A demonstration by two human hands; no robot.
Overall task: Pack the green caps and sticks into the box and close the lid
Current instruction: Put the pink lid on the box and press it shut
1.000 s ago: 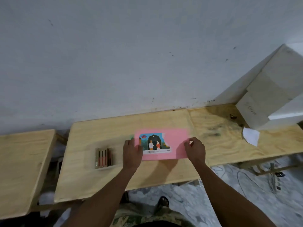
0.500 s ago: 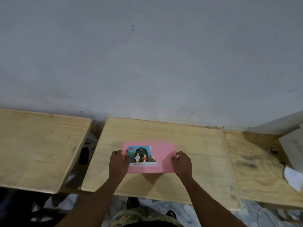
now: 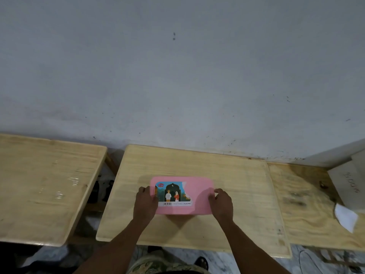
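A pink box [image 3: 197, 196] with its lid down lies flat on the middle wooden table [image 3: 237, 184]. A picture sticker covers the lid's left half. My left hand [image 3: 145, 202] grips the box's left edge, fingers curled over the rim. On the opposite side my right hand [image 3: 222, 203] holds the right edge in the same way. No green caps or sticks show; what is inside the box is hidden.
A second wooden table [image 3: 45, 184] stands to the left across a narrow gap. On the right lies another wooden board [image 3: 308, 210] with a white block [image 3: 349, 184] and a white paper scrap [image 3: 345, 217]. A grey wall rises close behind.
The view has swung left, so the left table is now in full sight. A clear tray of reddish sticks seen a second ago is out of view. Both hands stay on the pink box.
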